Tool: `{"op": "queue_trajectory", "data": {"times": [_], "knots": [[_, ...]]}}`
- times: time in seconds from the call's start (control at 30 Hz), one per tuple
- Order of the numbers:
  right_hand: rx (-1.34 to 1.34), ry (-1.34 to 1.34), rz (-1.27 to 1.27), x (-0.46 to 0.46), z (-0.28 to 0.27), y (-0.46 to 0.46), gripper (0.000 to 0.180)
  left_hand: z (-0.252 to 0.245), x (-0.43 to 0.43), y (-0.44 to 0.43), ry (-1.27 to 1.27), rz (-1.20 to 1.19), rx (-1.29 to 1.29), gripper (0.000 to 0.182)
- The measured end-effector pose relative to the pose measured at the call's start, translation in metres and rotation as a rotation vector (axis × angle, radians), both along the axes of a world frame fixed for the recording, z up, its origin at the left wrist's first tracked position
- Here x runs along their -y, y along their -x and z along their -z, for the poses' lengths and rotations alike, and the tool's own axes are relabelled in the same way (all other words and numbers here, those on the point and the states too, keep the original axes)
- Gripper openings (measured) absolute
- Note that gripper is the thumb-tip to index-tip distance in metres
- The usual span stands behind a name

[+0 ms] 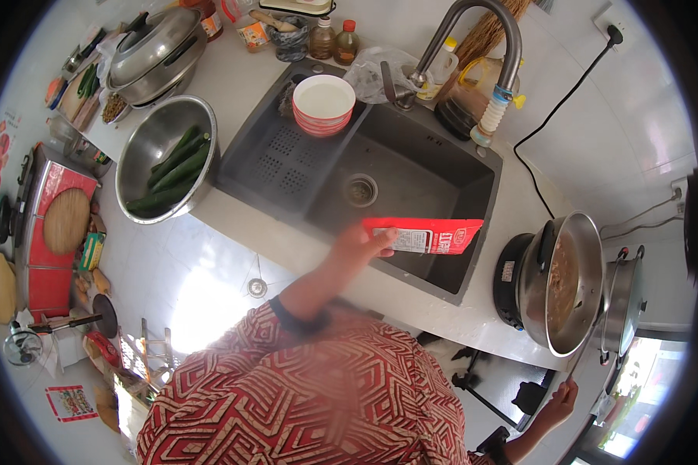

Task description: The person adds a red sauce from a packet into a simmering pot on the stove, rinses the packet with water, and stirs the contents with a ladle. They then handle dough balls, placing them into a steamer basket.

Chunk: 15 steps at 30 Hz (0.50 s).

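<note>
My left hand (358,247) grips one end of a flat red packet (442,235), which bears printed writing and a white panel. It is held level over the front edge of the dark grey sink (407,145). Far to the right, my right hand (558,402) is closed around the end of a thin long handle (584,349) that runs up beside a steel wok (594,279). Brown liquid with pieces of food (564,285) fills the wok's bottom. What the handle ends in is hidden.
The wok sits on a black portable cooker (507,279); a lidded steel pot (623,302) stands beyond it. Stacked red-and-white bowls (324,104) rest on the sink's drainboard. A steel basin (204,131) holds several cucumbers (177,168). The faucet (509,52) arches over the sink.
</note>
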State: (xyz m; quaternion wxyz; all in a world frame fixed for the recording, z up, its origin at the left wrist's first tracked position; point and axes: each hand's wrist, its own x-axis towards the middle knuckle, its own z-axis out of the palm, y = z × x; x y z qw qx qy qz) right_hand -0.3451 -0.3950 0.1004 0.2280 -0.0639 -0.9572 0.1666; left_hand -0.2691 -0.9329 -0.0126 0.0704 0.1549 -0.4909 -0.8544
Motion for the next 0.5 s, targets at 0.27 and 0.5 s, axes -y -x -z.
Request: {"op": "queue_trajectory", "data": {"times": [0.27,0.5], "knots": [[-0.019,0.592,-0.102,0.049,0.013,-0.023,0.020,0.008,0.026,-0.018,0.004,0.035,0.048,0.039],[0.247,1.127,-0.463,0.132,0.013,-0.042,0.018,0.019,0.042,-0.051,-0.002,-0.089,0.091,0.041]]}}
